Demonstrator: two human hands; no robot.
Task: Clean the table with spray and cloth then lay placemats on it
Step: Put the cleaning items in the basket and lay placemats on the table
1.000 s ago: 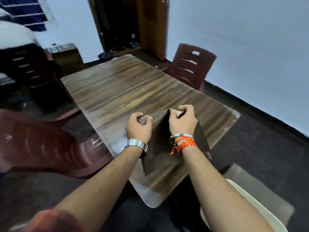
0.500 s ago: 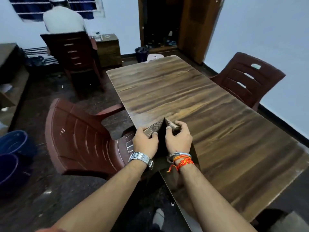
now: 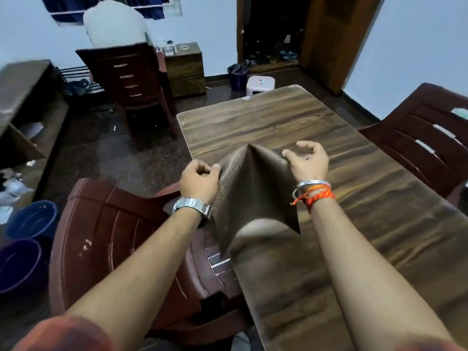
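A dark brown woven placemat (image 3: 253,188) hangs folded like a tent above the left edge of the wooden table (image 3: 354,224). My left hand (image 3: 200,181) pinches its left side, fingers closed on the weave. My right hand (image 3: 307,160) pinches its right side between thumb and fingers. The fold's peak points away from me and the lower corners dangle over the table edge. No spray bottle or cloth is in view.
A maroon plastic chair (image 3: 114,249) stands against the table's left side and another (image 3: 425,138) at the right. A person sits in a chair (image 3: 126,79) at the back. Two blue buckets (image 3: 27,236) stand on the floor at left, a white stool (image 3: 260,84) beyond the table's far end.
My hands have moved apart, spreading the placemat wider and lifting it. The view swung left, along the table's left edge.
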